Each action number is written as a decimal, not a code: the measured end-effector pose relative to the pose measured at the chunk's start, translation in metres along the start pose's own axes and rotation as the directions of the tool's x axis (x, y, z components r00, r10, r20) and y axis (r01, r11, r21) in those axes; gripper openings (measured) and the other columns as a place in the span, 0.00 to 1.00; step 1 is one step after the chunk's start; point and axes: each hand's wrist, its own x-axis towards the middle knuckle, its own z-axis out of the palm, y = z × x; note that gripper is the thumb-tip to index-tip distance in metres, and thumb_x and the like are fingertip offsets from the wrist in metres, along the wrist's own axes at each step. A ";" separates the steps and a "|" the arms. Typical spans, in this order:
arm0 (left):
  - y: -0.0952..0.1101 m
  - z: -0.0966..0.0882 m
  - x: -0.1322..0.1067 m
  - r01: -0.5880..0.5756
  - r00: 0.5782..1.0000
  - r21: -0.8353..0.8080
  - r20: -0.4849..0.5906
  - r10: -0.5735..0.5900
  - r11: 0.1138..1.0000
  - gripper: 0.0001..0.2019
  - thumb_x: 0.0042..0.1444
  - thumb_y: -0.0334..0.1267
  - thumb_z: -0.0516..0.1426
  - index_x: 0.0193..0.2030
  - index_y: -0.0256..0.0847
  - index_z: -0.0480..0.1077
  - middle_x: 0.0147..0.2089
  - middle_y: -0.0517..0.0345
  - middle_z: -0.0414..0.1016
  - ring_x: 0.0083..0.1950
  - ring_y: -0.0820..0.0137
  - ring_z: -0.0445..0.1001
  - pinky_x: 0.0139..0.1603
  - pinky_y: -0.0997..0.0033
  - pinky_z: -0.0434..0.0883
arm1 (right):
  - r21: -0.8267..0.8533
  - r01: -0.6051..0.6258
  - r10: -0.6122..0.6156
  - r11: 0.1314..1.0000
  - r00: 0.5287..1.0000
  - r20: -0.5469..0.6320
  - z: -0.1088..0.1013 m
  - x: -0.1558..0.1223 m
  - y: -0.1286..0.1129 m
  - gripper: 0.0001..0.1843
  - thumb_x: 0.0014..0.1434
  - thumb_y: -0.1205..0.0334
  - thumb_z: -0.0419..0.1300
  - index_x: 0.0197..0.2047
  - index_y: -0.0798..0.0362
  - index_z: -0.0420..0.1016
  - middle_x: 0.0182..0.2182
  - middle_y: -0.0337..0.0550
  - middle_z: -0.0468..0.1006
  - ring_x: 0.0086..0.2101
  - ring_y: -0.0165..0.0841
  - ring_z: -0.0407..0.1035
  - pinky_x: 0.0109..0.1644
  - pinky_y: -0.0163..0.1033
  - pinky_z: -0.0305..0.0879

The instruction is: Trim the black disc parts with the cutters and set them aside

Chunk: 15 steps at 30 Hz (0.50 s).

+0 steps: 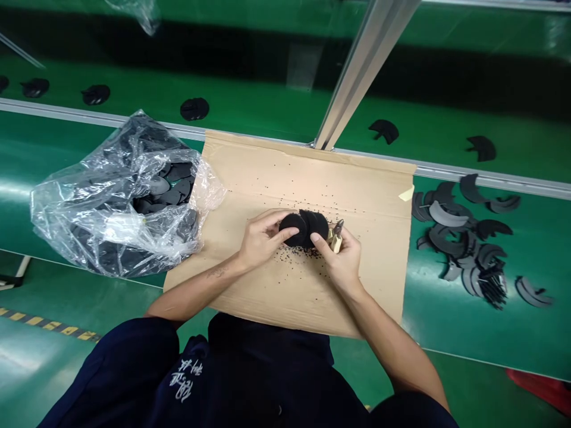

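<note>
Over a cardboard sheet (232, 178), my left hand (263, 239) grips a stack of black round discs (292, 229), thumb on top. My right hand (342, 258) pinches the other side of the black pieces, where a second rounded part (318, 226) overlaps the first. Tucked in that same right hand is a small pair of pliers (336, 239) with pale yellow handles, jaws pointing away from me. Tiny black scraps (297, 257) lie scattered on the cardboard around and below the pieces. The palm-side fingers of both hands are partly hidden.
A clear plastic bag (120, 202) of black discs lies at left. To the right is a pile of curved black and grey parts (464, 235). Beyond a metal edge, several black pieces (194, 109) rest on a green surface. A metal post (357, 77) rises behind the cardboard.
</note>
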 end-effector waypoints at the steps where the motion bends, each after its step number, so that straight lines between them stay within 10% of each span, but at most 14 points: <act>1: -0.001 0.000 -0.001 0.037 0.999 -0.011 0.010 -0.037 0.999 0.15 0.57 0.46 0.67 0.47 0.39 0.80 0.48 0.50 0.83 0.40 0.71 0.82 0.32 0.79 0.79 | -0.006 0.005 -0.005 1.000 1.000 0.018 0.000 -0.001 0.000 0.22 0.51 0.43 0.71 0.30 0.51 0.70 0.22 0.31 0.61 0.24 0.26 0.53 0.28 0.35 0.56; 5: -0.002 -0.001 -0.003 0.198 0.979 -0.022 0.061 -0.196 0.980 0.18 0.57 0.47 0.66 0.50 0.38 0.79 0.40 0.54 0.84 0.22 0.79 0.74 0.22 0.81 0.76 | -0.019 0.016 -0.014 1.000 0.997 0.076 0.002 -0.004 -0.001 0.21 0.53 0.43 0.70 0.29 0.51 0.70 0.22 0.31 0.62 0.23 0.26 0.53 0.27 0.35 0.56; 15: -0.002 -0.002 -0.003 0.253 0.966 -0.050 0.070 -0.250 0.966 0.18 0.57 0.47 0.66 0.49 0.37 0.78 0.39 0.55 0.83 0.23 0.78 0.73 0.22 0.80 0.75 | -0.028 0.014 -0.012 1.000 0.998 0.069 0.000 -0.002 -0.002 0.23 0.53 0.42 0.70 0.29 0.51 0.68 0.22 0.31 0.62 0.23 0.26 0.52 0.27 0.34 0.55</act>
